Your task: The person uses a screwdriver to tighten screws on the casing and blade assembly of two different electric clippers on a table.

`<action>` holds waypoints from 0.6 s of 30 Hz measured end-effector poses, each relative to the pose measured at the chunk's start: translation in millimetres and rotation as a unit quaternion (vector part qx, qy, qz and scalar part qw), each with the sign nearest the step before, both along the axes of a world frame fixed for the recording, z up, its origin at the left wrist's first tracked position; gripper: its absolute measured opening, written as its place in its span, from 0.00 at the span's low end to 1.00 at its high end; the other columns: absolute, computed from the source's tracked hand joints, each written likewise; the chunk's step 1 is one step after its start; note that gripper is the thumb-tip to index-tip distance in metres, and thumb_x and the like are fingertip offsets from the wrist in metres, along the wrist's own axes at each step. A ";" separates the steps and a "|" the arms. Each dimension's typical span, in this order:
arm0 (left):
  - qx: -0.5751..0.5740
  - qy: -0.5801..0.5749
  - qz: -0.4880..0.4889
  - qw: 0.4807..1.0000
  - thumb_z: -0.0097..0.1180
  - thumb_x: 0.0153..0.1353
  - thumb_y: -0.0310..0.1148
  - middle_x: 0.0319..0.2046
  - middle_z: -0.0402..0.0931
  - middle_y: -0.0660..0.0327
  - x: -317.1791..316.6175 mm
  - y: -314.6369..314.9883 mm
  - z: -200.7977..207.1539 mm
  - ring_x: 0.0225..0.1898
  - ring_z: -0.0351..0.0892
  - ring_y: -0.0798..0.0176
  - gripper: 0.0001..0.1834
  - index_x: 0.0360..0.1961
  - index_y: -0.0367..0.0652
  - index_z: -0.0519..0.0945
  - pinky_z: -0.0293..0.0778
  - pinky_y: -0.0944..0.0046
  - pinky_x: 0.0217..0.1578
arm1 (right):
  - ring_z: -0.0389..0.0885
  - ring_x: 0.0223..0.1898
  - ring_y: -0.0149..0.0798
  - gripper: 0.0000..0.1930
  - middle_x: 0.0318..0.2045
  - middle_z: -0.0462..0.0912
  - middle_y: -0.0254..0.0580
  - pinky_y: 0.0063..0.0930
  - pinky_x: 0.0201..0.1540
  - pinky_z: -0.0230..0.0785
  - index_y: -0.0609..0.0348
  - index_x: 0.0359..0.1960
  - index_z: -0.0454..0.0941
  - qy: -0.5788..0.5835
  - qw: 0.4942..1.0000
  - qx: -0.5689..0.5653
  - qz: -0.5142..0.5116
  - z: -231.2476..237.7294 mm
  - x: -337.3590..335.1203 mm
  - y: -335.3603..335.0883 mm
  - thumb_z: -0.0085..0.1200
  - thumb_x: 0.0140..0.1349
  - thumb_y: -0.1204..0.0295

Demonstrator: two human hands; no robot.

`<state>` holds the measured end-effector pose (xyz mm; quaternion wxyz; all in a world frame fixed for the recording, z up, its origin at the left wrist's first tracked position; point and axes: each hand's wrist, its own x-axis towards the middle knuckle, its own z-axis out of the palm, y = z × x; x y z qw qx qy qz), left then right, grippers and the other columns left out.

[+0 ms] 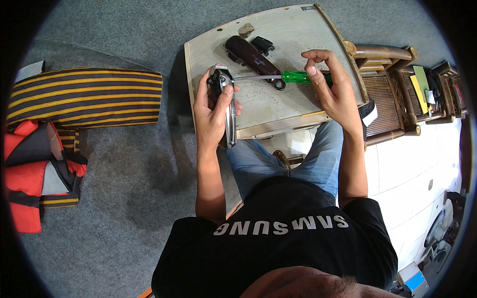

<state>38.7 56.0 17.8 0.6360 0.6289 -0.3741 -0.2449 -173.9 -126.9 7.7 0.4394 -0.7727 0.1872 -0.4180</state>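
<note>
My left hand [212,111] is closed around a black and silver hair clipper [230,119], held upright with its blade end away from me. A screwdriver [296,77] with a green handle lies crosswise, its metal shaft reaching left to the clipper's side near the head. Around the handle's far end is my right hand [338,89], thumb and forefinger bent; the other fingers are partly hidden. Whether the tip sits in a screw cannot be made out. Just beyond the shaft lies a dark brown cylindrical casing [248,53] with a loop at one end, beside a small black part [263,45].
The pale worn tabletop [298,25] has a raised edge on its right. Bamboo furniture [382,94] stands to the right, holding papers and small items. At left are a striped cushion [89,97] and a red and black bag or garment [30,174] on grey carpet [134,174].
</note>
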 end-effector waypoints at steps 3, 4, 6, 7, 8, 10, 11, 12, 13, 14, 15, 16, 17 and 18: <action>0.000 0.005 -0.004 1.000 0.59 0.77 0.38 0.42 0.86 0.55 0.0 -0.2 -0.3 0.28 0.83 0.71 0.29 0.75 0.43 0.69 0.81 0.69 0.27 | 0.75 0.47 0.32 0.21 0.48 0.77 0.36 0.29 0.52 0.73 0.58 0.63 0.77 -0.072 0.997 -0.016 0.012 -6.6 1.6 -2.7 0.67 0.70 0.73; 0.001 0.008 -0.006 1.000 0.59 0.77 0.38 0.42 0.86 0.54 -0.2 0.0 -0.1 0.28 0.83 0.71 0.29 0.75 0.43 0.69 0.81 0.69 0.27 | 0.75 0.48 0.31 0.22 0.49 0.76 0.36 0.28 0.52 0.72 0.58 0.63 0.77 -0.062 0.998 -0.026 0.017 -5.4 0.0 -3.3 0.67 0.70 0.74; -0.001 0.013 -0.008 1.000 0.59 0.77 0.38 0.42 0.86 0.54 0.4 0.3 1.0 0.28 0.83 0.70 0.29 0.75 0.43 0.69 0.81 0.69 0.27 | 0.73 0.52 0.30 0.22 0.50 0.73 0.36 0.27 0.52 0.71 0.57 0.64 0.76 -0.042 0.998 -0.045 0.028 -1.8 -3.5 -4.7 0.67 0.70 0.75; -0.003 0.016 -0.008 1.000 0.59 0.77 0.38 0.42 0.86 0.54 0.8 0.2 1.4 0.28 0.83 0.70 0.29 0.75 0.43 0.68 0.81 0.69 0.27 | 0.73 0.51 0.30 0.22 0.49 0.74 0.35 0.27 0.52 0.70 0.57 0.64 0.76 -0.045 0.998 -0.039 0.029 -2.0 -4.5 -4.6 0.66 0.70 0.75; 0.000 0.015 -0.012 1.000 0.59 0.78 0.37 0.42 0.85 0.54 1.2 -0.1 1.1 0.28 0.83 0.70 0.29 0.75 0.43 0.68 0.81 0.69 0.28 | 0.74 0.51 0.30 0.22 0.48 0.74 0.35 0.26 0.52 0.70 0.57 0.64 0.76 -0.049 0.998 -0.032 0.030 -2.1 -5.3 -4.3 0.66 0.70 0.74; 0.005 0.014 -0.019 1.000 0.58 0.78 0.37 0.43 0.85 0.53 1.5 0.1 0.3 0.28 0.83 0.70 0.28 0.75 0.43 0.68 0.81 0.69 0.28 | 0.75 0.49 0.29 0.21 0.47 0.74 0.34 0.25 0.50 0.70 0.58 0.64 0.76 -0.058 0.998 -0.018 0.035 -1.6 -5.8 -3.6 0.66 0.71 0.74; 0.005 0.012 -0.018 1.000 0.58 0.78 0.36 0.43 0.85 0.53 1.3 0.4 0.6 0.29 0.83 0.70 0.28 0.75 0.43 0.68 0.81 0.69 0.28 | 0.75 0.48 0.29 0.21 0.46 0.74 0.34 0.25 0.49 0.70 0.57 0.64 0.76 -0.064 0.997 -0.010 0.038 -0.9 -5.1 -2.9 0.65 0.72 0.73; 0.005 0.011 -0.018 1.000 0.57 0.78 0.36 0.43 0.85 0.53 1.2 0.6 0.4 0.29 0.83 0.70 0.28 0.75 0.43 0.68 0.81 0.69 0.28 | 0.76 0.47 0.28 0.20 0.46 0.74 0.34 0.24 0.48 0.70 0.57 0.63 0.77 -0.069 0.997 -0.003 0.040 -0.6 -4.3 -2.1 0.65 0.73 0.72; 0.006 0.009 -0.019 1.000 0.57 0.79 0.36 0.43 0.85 0.53 1.2 0.5 0.2 0.29 0.83 0.70 0.27 0.75 0.43 0.68 0.81 0.69 0.28 | 0.76 0.46 0.28 0.20 0.45 0.75 0.34 0.24 0.48 0.70 0.57 0.63 0.77 -0.046 0.998 0.031 0.032 1.6 -3.6 -0.2 0.64 0.73 0.72; 0.002 0.012 -0.016 1.000 0.56 0.79 0.36 0.43 0.85 0.52 1.4 0.4 0.0 0.29 0.83 0.70 0.27 0.75 0.43 0.68 0.81 0.69 0.28 | 0.77 0.45 0.28 0.19 0.45 0.75 0.34 0.23 0.47 0.71 0.57 0.63 0.77 -0.022 0.997 0.065 0.024 5.2 -3.1 2.6 0.64 0.74 0.71; -0.002 0.015 -0.013 1.000 0.55 0.79 0.36 0.43 0.85 0.52 1.7 0.6 0.2 0.29 0.83 0.70 0.27 0.75 0.43 0.68 0.81 0.69 0.28 | 0.77 0.44 0.28 0.19 0.44 0.75 0.34 0.23 0.46 0.71 0.57 0.63 0.77 0.001 0.995 0.098 0.018 7.8 -3.0 4.1 0.63 0.75 0.70; -0.006 0.018 -0.010 1.000 0.55 0.80 0.37 0.43 0.86 0.52 2.2 0.9 0.5 0.29 0.83 0.70 0.27 0.75 0.43 0.68 0.81 0.69 0.27 | 0.77 0.44 0.28 0.19 0.44 0.75 0.35 0.23 0.45 0.71 0.57 0.64 0.77 0.010 0.995 0.097 0.019 8.3 -3.5 4.2 0.63 0.75 0.70; -0.008 0.020 -0.012 1.000 0.54 0.80 0.37 0.42 0.86 0.52 3.1 1.1 1.1 0.28 0.83 0.70 0.26 0.75 0.43 0.68 0.81 0.69 0.27 | 0.78 0.43 0.28 0.18 0.45 0.75 0.36 0.23 0.44 0.72 0.57 0.64 0.76 0.020 0.995 0.097 0.021 8.5 -4.3 3.9 0.62 0.75 0.71; -0.009 0.021 -0.015 1.000 0.54 0.80 0.37 0.42 0.86 0.52 3.9 1.2 1.8 0.28 0.83 0.70 0.26 0.75 0.43 0.68 0.81 0.68 0.27 | 0.78 0.43 0.28 0.18 0.45 0.75 0.36 0.23 0.44 0.72 0.57 0.64 0.76 0.029 0.995 0.096 0.022 8.3 -5.3 3.6 0.62 0.76 0.71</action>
